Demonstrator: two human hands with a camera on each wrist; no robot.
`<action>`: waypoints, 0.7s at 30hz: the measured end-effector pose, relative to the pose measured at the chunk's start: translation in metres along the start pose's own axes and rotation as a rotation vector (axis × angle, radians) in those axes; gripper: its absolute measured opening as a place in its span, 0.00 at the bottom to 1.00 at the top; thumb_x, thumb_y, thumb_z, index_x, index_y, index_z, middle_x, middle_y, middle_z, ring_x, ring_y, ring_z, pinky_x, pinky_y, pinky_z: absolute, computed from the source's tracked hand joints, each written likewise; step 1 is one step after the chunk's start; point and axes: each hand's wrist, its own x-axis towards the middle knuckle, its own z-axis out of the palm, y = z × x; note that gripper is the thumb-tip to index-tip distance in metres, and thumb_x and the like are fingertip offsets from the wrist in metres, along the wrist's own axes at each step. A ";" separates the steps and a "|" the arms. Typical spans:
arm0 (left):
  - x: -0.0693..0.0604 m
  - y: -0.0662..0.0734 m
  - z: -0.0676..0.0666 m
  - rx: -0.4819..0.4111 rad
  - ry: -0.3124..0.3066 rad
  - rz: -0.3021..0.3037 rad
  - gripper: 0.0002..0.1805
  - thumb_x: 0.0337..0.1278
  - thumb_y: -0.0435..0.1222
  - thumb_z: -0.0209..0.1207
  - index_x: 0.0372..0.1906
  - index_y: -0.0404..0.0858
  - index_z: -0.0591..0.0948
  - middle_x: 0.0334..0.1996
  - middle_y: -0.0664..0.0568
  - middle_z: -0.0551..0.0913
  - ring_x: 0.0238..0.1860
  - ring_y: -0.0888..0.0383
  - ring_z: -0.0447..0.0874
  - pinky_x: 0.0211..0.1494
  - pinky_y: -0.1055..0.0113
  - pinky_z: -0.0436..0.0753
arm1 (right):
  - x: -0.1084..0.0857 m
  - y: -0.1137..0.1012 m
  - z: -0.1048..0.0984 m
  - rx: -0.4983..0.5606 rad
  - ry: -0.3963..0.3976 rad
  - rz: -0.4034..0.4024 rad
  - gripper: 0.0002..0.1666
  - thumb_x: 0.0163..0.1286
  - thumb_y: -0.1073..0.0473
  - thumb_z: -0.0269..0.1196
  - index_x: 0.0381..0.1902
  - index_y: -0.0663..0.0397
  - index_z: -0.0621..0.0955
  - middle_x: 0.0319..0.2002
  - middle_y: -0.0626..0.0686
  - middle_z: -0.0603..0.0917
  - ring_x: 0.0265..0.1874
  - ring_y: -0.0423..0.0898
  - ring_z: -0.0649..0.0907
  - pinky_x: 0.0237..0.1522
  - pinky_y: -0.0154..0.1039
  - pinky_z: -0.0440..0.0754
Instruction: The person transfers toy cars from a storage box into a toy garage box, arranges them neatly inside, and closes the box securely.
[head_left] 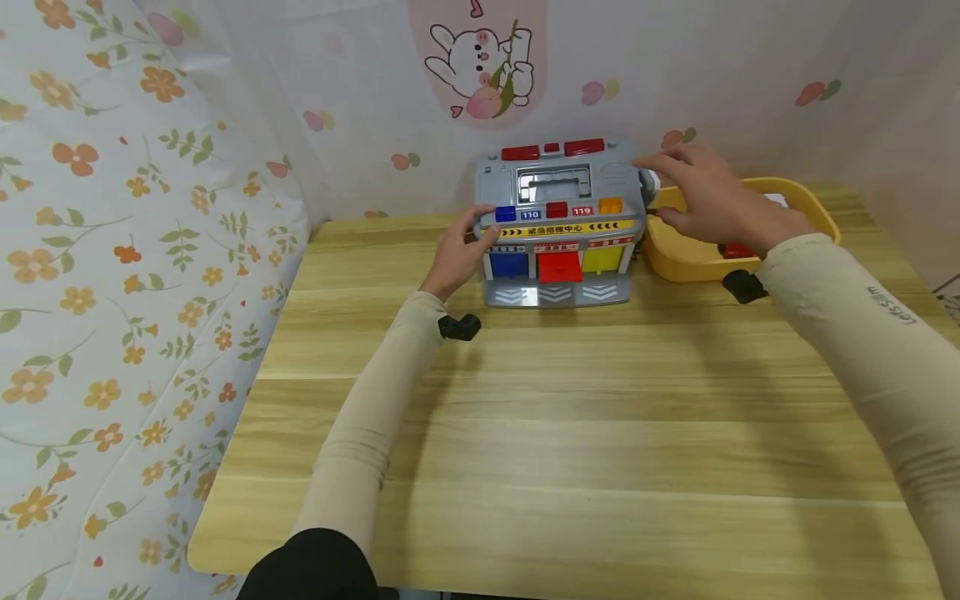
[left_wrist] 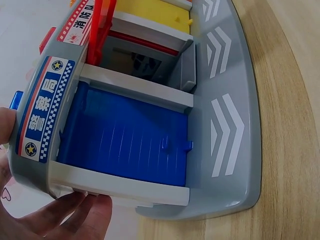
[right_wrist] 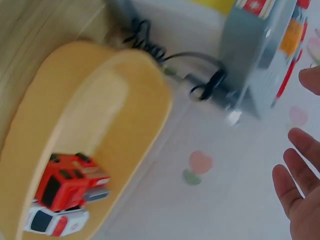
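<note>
A grey toy emergency station point(head_left: 555, 225) stands at the back of the table, with a blue door point(left_wrist: 127, 137), a raised red door point(head_left: 559, 267) and a yellow door point(head_left: 602, 259). My left hand point(head_left: 459, 254) grips its left end, thumb on the front and fingers at the side wall, as the left wrist view shows. By the station's right end is my right hand point(head_left: 705, 192), its fingers extended and holding nothing. The right wrist view shows these fingers point(right_wrist: 300, 175) apart, with a dark cord point(right_wrist: 145, 42) at the station's side.
A yellow bin point(head_left: 693, 258) sits right of the station. Inside it lie a red toy vehicle point(right_wrist: 65, 185) and a white toy car point(right_wrist: 55, 220). Patterned cloth point(head_left: 360, 117) hangs behind and left of the wooden table point(head_left: 562, 417).
</note>
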 end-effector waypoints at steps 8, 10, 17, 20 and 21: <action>-0.001 0.001 -0.001 0.008 -0.003 -0.009 0.23 0.72 0.51 0.54 0.68 0.55 0.72 0.65 0.45 0.77 0.64 0.50 0.79 0.66 0.52 0.80 | -0.012 0.037 0.005 0.023 0.014 0.099 0.46 0.68 0.67 0.58 0.80 0.53 0.53 0.74 0.75 0.54 0.71 0.75 0.55 0.68 0.75 0.58; -0.002 0.001 -0.001 0.011 -0.002 -0.009 0.23 0.72 0.51 0.54 0.68 0.55 0.72 0.66 0.46 0.77 0.65 0.49 0.78 0.66 0.51 0.79 | -0.014 0.045 0.007 0.020 0.029 0.111 0.44 0.68 0.67 0.56 0.80 0.55 0.54 0.74 0.76 0.54 0.71 0.76 0.56 0.68 0.75 0.57; -0.002 0.000 -0.001 0.013 0.013 0.010 0.23 0.72 0.50 0.54 0.68 0.54 0.72 0.66 0.45 0.77 0.64 0.48 0.79 0.66 0.51 0.80 | -0.021 0.069 0.012 0.007 0.059 0.138 0.42 0.70 0.64 0.56 0.79 0.58 0.56 0.69 0.78 0.60 0.66 0.76 0.60 0.66 0.75 0.60; -0.002 0.000 -0.001 0.007 0.007 0.004 0.23 0.72 0.51 0.55 0.68 0.55 0.72 0.66 0.45 0.77 0.64 0.49 0.79 0.66 0.51 0.80 | -0.024 0.078 0.015 0.012 0.056 0.154 0.40 0.71 0.62 0.56 0.78 0.61 0.56 0.69 0.79 0.60 0.66 0.77 0.60 0.65 0.75 0.60; -0.002 0.000 -0.001 0.008 0.005 0.000 0.23 0.72 0.51 0.55 0.68 0.55 0.72 0.66 0.46 0.76 0.65 0.49 0.78 0.66 0.51 0.80 | -0.025 0.081 0.016 0.013 0.054 0.161 0.40 0.72 0.61 0.56 0.78 0.62 0.56 0.69 0.79 0.60 0.66 0.77 0.60 0.65 0.75 0.60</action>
